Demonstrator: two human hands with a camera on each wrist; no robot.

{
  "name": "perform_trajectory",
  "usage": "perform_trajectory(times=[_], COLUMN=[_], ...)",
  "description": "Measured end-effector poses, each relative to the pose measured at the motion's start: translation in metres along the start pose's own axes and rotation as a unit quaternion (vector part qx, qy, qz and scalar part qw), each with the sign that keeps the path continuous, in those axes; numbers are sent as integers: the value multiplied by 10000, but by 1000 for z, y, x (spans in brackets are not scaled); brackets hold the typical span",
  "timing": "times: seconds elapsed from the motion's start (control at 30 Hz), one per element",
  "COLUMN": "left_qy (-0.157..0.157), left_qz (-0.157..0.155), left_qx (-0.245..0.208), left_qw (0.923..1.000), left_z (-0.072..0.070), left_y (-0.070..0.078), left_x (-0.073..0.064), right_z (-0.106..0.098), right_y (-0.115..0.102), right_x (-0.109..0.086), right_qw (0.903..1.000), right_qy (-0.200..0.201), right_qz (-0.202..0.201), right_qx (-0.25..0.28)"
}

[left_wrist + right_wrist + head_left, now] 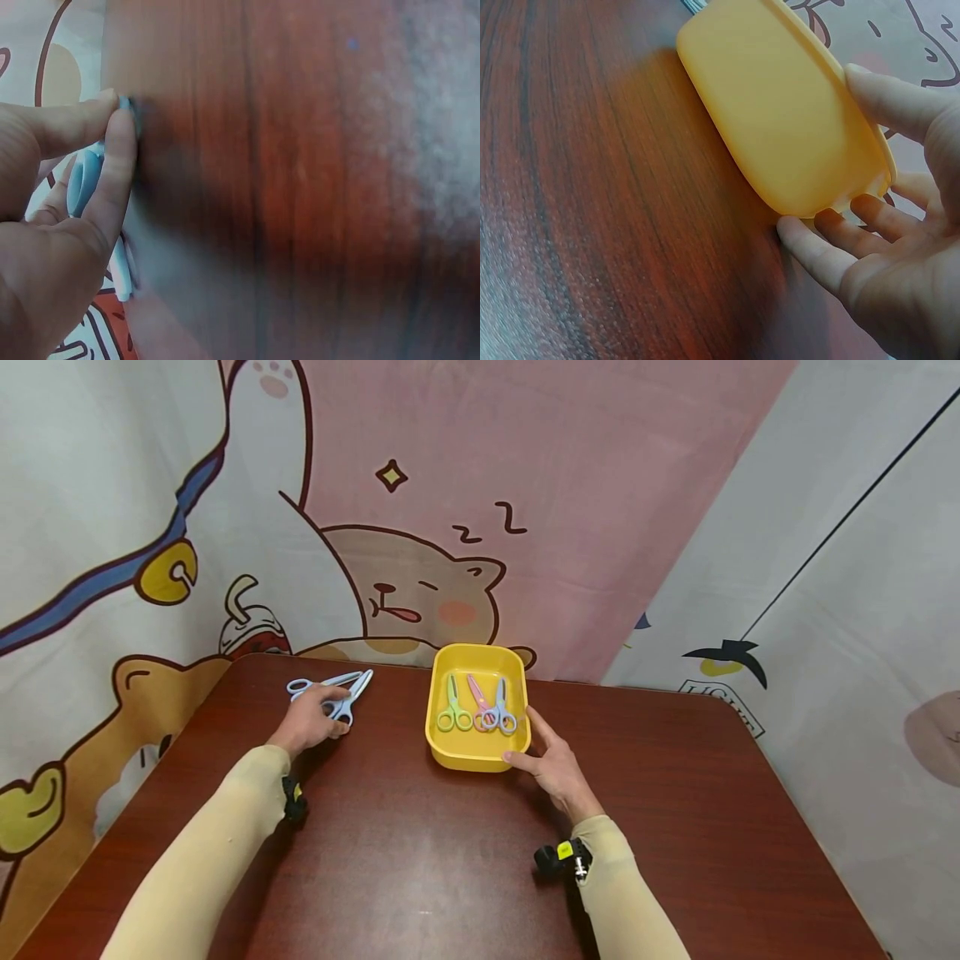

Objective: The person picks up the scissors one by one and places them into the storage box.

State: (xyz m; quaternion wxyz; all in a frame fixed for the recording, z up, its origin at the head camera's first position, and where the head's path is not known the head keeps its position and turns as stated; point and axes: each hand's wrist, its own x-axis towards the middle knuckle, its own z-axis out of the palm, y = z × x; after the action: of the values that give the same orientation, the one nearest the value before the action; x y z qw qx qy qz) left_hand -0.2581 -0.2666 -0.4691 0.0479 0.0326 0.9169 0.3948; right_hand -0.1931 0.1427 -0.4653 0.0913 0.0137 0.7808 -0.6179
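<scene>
On the far left of the table, my left hand pinches blue scissors between thumb and fingers. Their blades point toward the back right; the hand covers part of them, and I cannot tell if this is one pair or two. In the left wrist view, a blue handle shows between the fingers. My right hand grips the yellow tray at its near right corner, thumb on the rim and fingers against the side. Inside lie green scissors, pink scissors and another blue pair, the last overlapping the pink one.
The dark reddish-brown table ends at the back against a cartoon-printed cloth. Each wrist wears a small black camera, the left camera and the right camera.
</scene>
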Motion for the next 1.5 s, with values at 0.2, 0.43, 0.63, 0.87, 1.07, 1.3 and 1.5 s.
perform_trajectory(times=[0.2, 0.43, 0.63, 0.87, 1.07, 1.3, 1.5], left_qy=[35, 34, 58, 94, 164, 216, 237], left_qz=[-152, -224, -162, -134, 36, 280, 325], left_qx=[-588, -907, -1187, -1300, -1455, -1907, -2018], left_qw=[9981, 9956, 9928, 9914, 9892, 9810, 9786], left_z=[0, 1, 1, 1, 2, 3, 4], left_y=[0, -3, -4, -2, 2, 8, 13], left_x=[-3, -3, -4, -6, -9, -12, -14], right_z=[0, 0, 0, 1, 1, 0, 0], right_y=[0, 1, 2, 3, 1, 0, -1], right_x=[-1, -1, -1, 0, 1, 1, 0], right_qw=[10000, 10000, 10000, 10000, 10000, 10000, 9999], right_qy=[-7, -29, -45, -43, -16, -11, 9], right_qz=[22, -34, -48, -48, 38, 75, 100], right_qx=[22, 29, 59, 69, -5, 19, 5])
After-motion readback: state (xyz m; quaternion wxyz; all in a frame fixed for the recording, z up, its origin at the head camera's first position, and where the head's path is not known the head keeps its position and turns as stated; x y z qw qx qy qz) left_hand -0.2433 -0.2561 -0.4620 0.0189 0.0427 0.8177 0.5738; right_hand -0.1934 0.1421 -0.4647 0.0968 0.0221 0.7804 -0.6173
